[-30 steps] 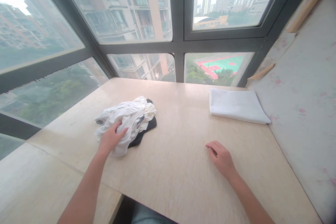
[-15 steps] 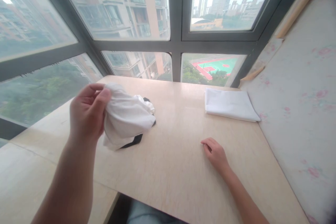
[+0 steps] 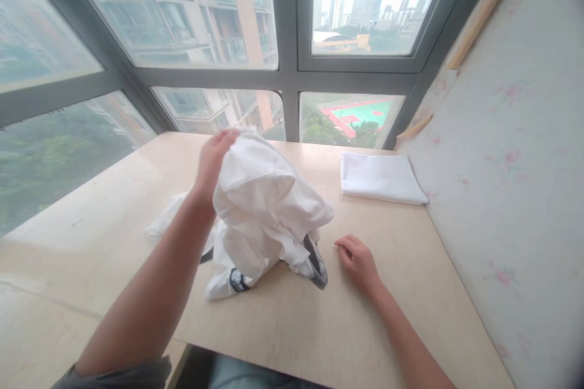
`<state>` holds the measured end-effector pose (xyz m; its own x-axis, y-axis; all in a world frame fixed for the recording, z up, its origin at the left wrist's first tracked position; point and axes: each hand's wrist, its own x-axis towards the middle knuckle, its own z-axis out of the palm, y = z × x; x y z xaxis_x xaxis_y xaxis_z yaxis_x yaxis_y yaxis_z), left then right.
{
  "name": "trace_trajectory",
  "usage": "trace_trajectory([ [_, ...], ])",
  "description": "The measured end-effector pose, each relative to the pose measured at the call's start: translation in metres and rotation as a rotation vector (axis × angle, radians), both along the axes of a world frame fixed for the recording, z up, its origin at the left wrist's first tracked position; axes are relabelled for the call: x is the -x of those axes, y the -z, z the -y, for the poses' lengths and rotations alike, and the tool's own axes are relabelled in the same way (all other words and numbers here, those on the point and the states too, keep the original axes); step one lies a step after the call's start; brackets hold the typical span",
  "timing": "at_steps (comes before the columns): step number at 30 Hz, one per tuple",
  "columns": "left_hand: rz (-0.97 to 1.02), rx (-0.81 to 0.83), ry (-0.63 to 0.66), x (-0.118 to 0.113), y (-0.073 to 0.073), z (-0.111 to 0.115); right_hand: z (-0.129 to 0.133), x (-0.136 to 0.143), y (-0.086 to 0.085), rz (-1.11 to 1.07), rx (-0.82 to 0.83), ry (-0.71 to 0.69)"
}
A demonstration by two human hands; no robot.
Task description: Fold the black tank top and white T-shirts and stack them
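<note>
My left hand (image 3: 219, 149) is closed on a crumpled white garment (image 3: 269, 200), gripping it by its upper edge. The cloth is lifted and its lower folds hang down to the table. A dark printed patch shows near its bottom left corner, and dark grey trim hangs at its right side. Behind my left forearm lies more white cloth (image 3: 170, 216) on the table, partly hidden; I cannot tell whether it belongs to the same garment. My right hand (image 3: 358, 261) rests on the tabletop just right of the garment, fingers curled closed with nothing visible in them.
A folded white cloth (image 3: 381, 179) lies flat at the back right of the light wooden table (image 3: 365, 340). Grey-framed windows (image 3: 287, 79) rise behind the table. A wall with flowered paper (image 3: 497, 213) borders it on the right.
My left hand has moved right and slightly up with the white garment, which now spreads out near the table's middle. My right hand stays in place on the table. The view has shifted slightly.
</note>
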<state>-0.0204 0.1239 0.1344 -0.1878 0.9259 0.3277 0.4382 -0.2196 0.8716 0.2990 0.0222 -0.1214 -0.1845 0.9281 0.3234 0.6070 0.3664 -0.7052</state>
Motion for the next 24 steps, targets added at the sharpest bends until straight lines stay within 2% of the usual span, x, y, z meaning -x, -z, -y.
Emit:
trace_trajectory([
  [4, -0.136, 0.273, 0.025, -0.012, 0.1, 0.016, -0.001, 0.0, 0.0, 0.001, 0.0, 0.011],
  [6, -0.216, 0.335, 0.026, -0.01, 0.136, 0.034, -0.002, 0.001, 0.001, -0.01, 0.003, 0.021],
  [8, -0.281, 0.341, 0.017, -0.006, 0.157, 0.055, -0.001, 0.001, 0.001, -0.015, 0.008, 0.025],
  [10, -0.356, 0.298, 0.014, 0.001, 0.167, 0.074, -0.001, 0.001, 0.0, -0.015, 0.014, 0.026],
  [13, -0.455, 0.23, 0.019, 0.011, 0.175, 0.095, -0.001, 0.0, -0.002, -0.029, 0.031, 0.035],
  [17, -0.518, 0.269, 0.002, 0.02, 0.189, 0.113, 0.001, 0.005, -0.011, -0.086, 0.065, 0.067],
  [20, -0.485, 0.347, -0.013, 0.02, 0.197, 0.121, 0.006, 0.023, -0.023, -0.147, 0.041, 0.05],
  [24, -0.394, 0.36, -0.027, 0.013, 0.194, 0.126, 0.01, 0.061, -0.036, -0.099, -0.026, -0.065],
])
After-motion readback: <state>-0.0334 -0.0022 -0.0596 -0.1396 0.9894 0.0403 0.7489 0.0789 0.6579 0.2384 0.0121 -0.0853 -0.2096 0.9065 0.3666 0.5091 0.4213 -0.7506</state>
